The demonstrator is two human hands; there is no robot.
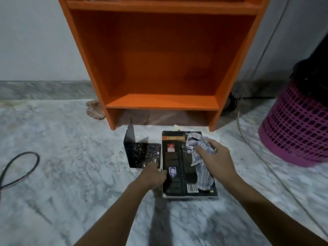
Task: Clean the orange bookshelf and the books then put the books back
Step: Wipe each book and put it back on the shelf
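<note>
1. Head view: orange bookshelf stands on the marble floor, its lower compartment bare.
2. Right of the bookshelf, a pink mesh basket.
3. Just before the bookshelf lies a black book, back cover up.
4. A glossy black bookend sits beside the book's left edge.
5. Right hand clutches a striped cloth on the book; left hand grips the book's left edge.
</note>
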